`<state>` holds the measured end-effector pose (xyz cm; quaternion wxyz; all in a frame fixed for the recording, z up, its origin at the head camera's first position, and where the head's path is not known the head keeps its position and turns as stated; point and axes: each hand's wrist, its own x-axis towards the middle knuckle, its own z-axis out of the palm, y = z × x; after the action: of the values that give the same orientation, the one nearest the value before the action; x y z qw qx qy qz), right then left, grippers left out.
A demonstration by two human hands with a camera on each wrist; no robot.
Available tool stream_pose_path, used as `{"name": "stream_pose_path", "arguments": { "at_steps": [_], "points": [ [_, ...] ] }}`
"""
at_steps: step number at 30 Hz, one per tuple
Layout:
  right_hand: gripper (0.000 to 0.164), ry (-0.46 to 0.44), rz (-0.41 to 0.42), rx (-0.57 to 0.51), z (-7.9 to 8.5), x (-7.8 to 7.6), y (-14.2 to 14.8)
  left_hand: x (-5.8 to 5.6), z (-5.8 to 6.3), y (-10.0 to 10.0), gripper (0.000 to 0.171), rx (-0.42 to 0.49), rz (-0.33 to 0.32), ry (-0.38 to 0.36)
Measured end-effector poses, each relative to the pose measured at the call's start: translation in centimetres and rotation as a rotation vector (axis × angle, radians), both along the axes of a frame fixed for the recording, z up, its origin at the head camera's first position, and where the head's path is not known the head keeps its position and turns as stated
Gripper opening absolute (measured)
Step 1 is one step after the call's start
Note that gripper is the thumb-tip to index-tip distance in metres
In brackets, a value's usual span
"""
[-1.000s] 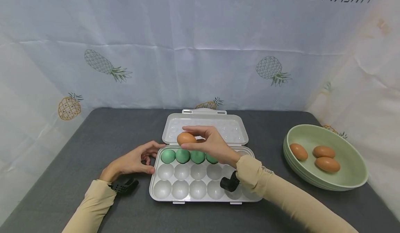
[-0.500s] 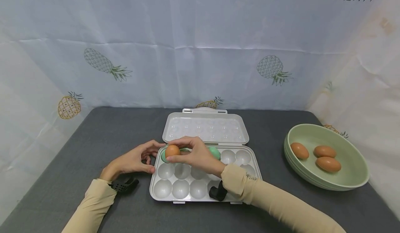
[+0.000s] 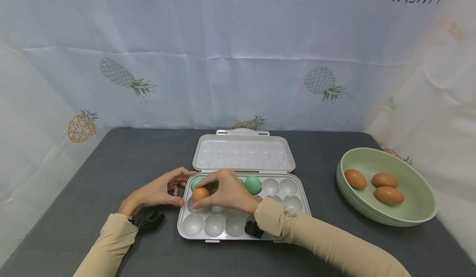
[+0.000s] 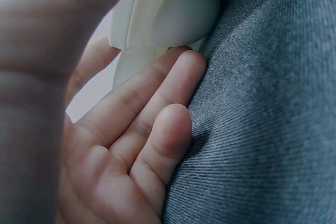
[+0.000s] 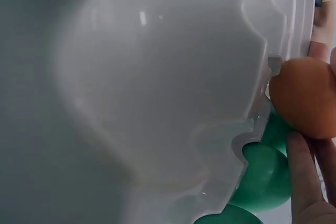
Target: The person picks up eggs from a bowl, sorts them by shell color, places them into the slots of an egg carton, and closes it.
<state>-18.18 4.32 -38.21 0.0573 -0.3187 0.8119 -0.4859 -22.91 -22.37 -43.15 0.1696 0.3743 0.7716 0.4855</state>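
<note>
A brown egg [image 3: 201, 195] is pinched between the thumb and fingers of my right hand [image 3: 230, 192], at the leftmost cup of the middle row in a white egg box [image 3: 214, 226]. In the right wrist view the egg [image 5: 307, 97] sits close to the cup's edge. Several green eggs [image 3: 253, 184] fill the left part of the back row, some partly hidden by the right hand. My left hand [image 3: 160, 189] rests at the box's left side, thumb and index finger spread along it. In the left wrist view its other fingers [image 4: 170, 129] lie loosely on the dark cloth beside the box.
The box's clear lid [image 3: 243, 152] lies folded back behind it. At the right, a stack of pale green bowls [image 3: 416, 190] holds 3 brown eggs [image 3: 389, 195] in the top one. A pineapple-print curtain [image 3: 230, 91] hangs behind the dark grey table [image 3: 148, 153].
My right hand has carried the brown egg left, down and toward the front, from above the back row to the middle row's leftmost cup. The left hand has stayed still.
</note>
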Motion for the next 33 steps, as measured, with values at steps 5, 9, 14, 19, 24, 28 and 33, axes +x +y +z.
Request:
{"name": "stream_pose_path", "arguments": {
  "at_steps": [5, 9, 14, 19, 24, 28, 33],
  "points": [
    [0.036, 0.120, 0.042, 0.043, -0.6, 0.1, -0.4, 0.1, -0.1, 0.0, 0.072, 0.007, 0.000, 0.003],
    [0.034, 0.223, 0.065, 0.103, -1.3, 0.2, -0.7, 0.1, -0.2, 0.1, 0.072, 0.000, -0.001, 0.006],
    [0.033, 0.259, 0.086, 0.119, -1.6, 0.2, -0.9, 0.0, -0.3, 0.0, 0.073, 0.000, 0.001, 0.016],
    [0.033, 0.266, 0.101, 0.124, -1.7, 0.2, -0.8, -0.1, -0.3, 0.0, 0.072, 0.005, -0.001, 0.020],
    [0.035, 0.260, 0.110, 0.129, -2.0, 0.2, -0.9, 0.1, -0.3, -0.1, 0.072, 0.005, -0.002, 0.005],
    [0.036, 0.251, 0.114, 0.122, -2.1, 0.2, -0.9, 0.2, -0.2, 0.0, 0.073, 0.007, 0.001, -0.004],
    [0.038, 0.244, 0.118, 0.109, -2.0, 0.1, -0.9, 0.1, -0.1, 0.0, 0.073, -0.002, 0.008, 0.001]
  ]
}}
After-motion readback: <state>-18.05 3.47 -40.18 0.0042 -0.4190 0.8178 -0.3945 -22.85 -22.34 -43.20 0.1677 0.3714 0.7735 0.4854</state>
